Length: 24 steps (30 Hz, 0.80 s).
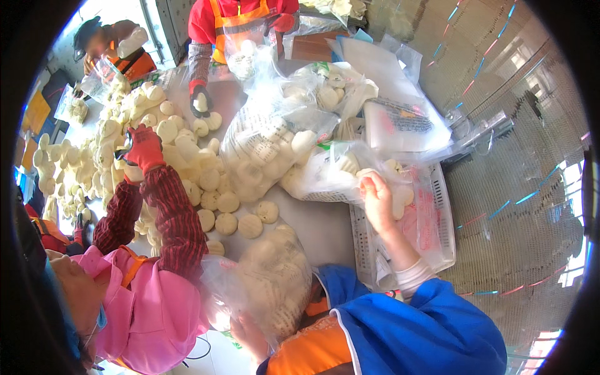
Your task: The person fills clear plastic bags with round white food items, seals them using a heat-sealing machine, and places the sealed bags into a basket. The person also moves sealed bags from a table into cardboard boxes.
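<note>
My left hand (248, 332), low in the picture and partly hidden by plastic, holds a filled clear plastic bag (276, 276) near its side. Pale, round, flat pieces that look like dough or buns fill this printed bag. Further right, my right hand (376, 194) is raised with curled fingers against a second bag (335, 176) of such pieces. Its fingertips meet the edge of a pale piece or the plastic; which one they grip cannot be told. Loose round pieces (250, 226) lie on the metal table (323, 225) between the bags.
A white plastic basket (445, 225) holds printed bags at the right. Behind it lies a stack of flat bags (403, 124). Another large filled bag (258, 145) stands mid-table beside a heap of pieces (103, 145). Co-workers' gloved hands (144, 146) (200, 101) are over the pieces.
</note>
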Each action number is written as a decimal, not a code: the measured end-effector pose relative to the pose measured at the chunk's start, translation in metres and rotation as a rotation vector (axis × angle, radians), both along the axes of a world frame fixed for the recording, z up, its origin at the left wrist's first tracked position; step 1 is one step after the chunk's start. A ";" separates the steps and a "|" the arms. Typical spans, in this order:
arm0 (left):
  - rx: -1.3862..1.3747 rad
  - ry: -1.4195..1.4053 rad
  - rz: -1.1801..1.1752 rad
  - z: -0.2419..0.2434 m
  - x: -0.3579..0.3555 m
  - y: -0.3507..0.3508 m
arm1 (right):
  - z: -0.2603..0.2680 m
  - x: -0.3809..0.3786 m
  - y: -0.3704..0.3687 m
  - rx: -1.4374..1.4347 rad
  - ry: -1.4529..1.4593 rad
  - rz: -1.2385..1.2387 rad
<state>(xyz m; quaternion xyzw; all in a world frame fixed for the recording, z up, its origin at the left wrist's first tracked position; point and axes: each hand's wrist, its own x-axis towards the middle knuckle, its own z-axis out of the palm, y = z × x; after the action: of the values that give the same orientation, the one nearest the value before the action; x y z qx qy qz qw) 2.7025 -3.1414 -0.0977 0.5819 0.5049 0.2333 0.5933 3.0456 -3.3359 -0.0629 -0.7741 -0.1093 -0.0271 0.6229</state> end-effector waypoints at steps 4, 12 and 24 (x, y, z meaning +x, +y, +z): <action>0.027 -0.040 -0.030 0.001 0.003 0.002 | 0.081 0.012 -0.011 -0.190 -0.191 0.219; 0.113 -0.095 -0.024 -0.006 0.006 0.000 | 0.084 0.049 0.009 -0.370 -0.075 0.685; 0.729 0.934 -0.804 -0.116 -0.074 0.024 | 0.038 0.174 0.033 -1.037 -0.796 0.421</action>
<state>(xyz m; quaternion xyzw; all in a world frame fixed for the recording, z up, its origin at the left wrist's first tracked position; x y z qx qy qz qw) 2.6283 -3.1176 -0.2132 0.9233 0.3424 -0.1231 0.1232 3.2197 -3.3029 -0.0254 -0.8656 -0.4770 -0.1320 0.0761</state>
